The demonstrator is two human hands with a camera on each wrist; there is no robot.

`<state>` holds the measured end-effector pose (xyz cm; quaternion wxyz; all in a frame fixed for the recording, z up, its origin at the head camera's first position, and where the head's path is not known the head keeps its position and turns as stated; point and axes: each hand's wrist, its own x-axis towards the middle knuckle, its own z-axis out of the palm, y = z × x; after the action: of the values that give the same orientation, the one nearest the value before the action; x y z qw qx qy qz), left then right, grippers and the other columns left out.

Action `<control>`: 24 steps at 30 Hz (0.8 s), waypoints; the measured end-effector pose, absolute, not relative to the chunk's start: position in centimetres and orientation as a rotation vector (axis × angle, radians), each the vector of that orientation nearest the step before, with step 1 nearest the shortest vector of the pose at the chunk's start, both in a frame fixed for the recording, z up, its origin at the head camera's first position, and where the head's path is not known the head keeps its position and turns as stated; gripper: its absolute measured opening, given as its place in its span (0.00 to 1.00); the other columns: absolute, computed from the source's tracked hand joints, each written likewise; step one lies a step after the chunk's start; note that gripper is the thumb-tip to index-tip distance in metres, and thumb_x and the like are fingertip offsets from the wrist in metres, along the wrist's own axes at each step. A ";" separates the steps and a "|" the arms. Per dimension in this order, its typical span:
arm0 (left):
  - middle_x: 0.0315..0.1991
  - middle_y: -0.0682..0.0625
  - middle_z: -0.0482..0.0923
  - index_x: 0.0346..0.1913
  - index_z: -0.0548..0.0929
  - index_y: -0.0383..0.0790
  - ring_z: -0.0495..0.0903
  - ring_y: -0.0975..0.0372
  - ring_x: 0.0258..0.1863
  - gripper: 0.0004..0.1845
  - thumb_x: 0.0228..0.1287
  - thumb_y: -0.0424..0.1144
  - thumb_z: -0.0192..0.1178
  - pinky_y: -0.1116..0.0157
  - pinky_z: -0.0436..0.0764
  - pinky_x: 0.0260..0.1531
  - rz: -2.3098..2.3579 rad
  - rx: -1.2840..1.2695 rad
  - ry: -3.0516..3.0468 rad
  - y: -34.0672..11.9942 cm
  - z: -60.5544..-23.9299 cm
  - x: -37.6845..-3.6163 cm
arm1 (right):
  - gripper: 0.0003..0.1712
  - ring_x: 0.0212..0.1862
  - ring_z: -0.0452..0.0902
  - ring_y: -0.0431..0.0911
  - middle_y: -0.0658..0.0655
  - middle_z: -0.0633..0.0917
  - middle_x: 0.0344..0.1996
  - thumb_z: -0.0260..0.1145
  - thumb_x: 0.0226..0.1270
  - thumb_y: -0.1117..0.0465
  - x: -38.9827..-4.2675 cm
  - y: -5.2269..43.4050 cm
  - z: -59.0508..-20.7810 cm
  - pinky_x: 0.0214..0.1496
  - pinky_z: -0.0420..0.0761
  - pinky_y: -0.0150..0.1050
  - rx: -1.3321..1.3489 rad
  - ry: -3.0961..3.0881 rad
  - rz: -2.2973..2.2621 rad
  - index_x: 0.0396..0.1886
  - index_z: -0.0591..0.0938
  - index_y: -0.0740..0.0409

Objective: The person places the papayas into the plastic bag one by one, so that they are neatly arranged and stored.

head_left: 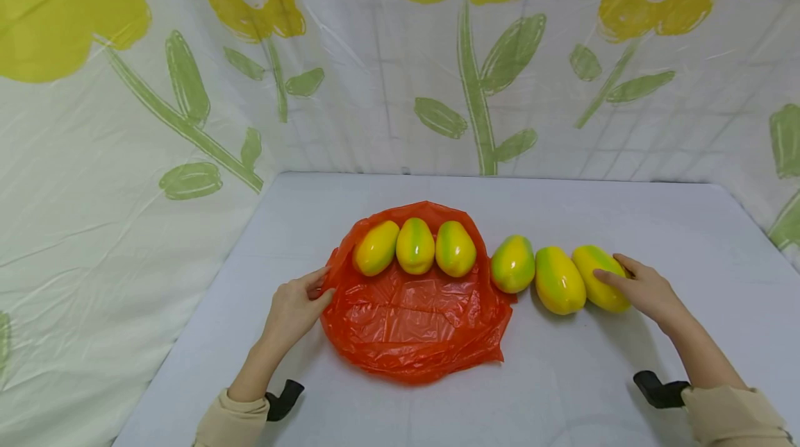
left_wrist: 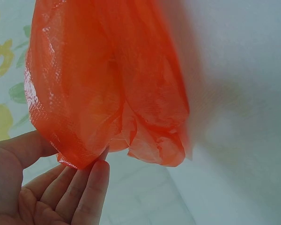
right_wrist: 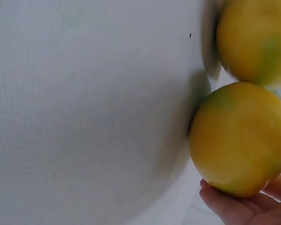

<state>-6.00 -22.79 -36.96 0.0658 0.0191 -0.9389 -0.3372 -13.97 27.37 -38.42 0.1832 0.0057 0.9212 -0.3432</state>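
An orange plastic bag (head_left: 412,329) lies spread on the white table (head_left: 625,218). Three yellow-green fruits sit in a row on its far part, the middle one (head_left: 415,246) upright. Three more fruits lie on the table to the right of the bag: (head_left: 512,264), (head_left: 558,280), and the rightmost fruit (head_left: 594,263). My left hand (head_left: 315,287) pinches the bag's left edge; in the left wrist view the bag (left_wrist: 107,84) hangs between thumb and fingers (left_wrist: 91,180). My right hand (head_left: 619,275) grips the rightmost fruit (right_wrist: 236,138), with fingers (right_wrist: 234,206) curled round it.
A white sheet printed with yellow flowers and green leaves (head_left: 475,86) hangs behind and beside the table. Black camera mounts sit at both wrists (head_left: 284,398) (head_left: 656,391). Bare tabletop lies in front of the bag and to the far right.
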 end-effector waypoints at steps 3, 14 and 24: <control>0.43 0.33 0.83 0.58 0.78 0.25 0.85 0.44 0.41 0.22 0.61 0.29 0.61 0.56 0.84 0.36 -1.014 0.052 -2.831 -22.8 -37.0 -6.0 | 0.48 0.64 0.46 0.80 0.87 0.49 0.65 0.44 0.76 0.41 -13.8 27.4 -38.4 0.60 0.56 0.74 0.032 2.599 -0.981 0.69 0.44 0.82; 0.43 0.33 0.84 0.59 0.77 0.26 0.84 0.45 0.41 0.22 0.61 0.29 0.62 0.56 0.84 0.36 -1.003 0.050 -2.835 -22.8 -37.1 -6.1 | 0.50 0.65 0.46 0.79 0.85 0.49 0.66 0.44 0.75 0.38 -13.3 27.5 -37.9 0.61 0.56 0.72 0.233 2.651 -1.012 0.71 0.44 0.79; 0.44 0.33 0.83 0.59 0.78 0.26 0.85 0.45 0.41 0.22 0.61 0.29 0.62 0.57 0.84 0.34 -1.017 0.049 -2.835 -22.8 -37.0 -6.1 | 0.50 0.65 0.53 0.77 0.82 0.55 0.67 0.49 0.72 0.37 -12.2 27.4 -36.9 0.59 0.62 0.70 0.345 2.747 -1.189 0.73 0.48 0.73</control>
<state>-6.11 -22.78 -37.02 0.0649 0.0162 -0.9392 -0.3368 -12.24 27.40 -36.87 0.0641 0.1142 0.9098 -0.3938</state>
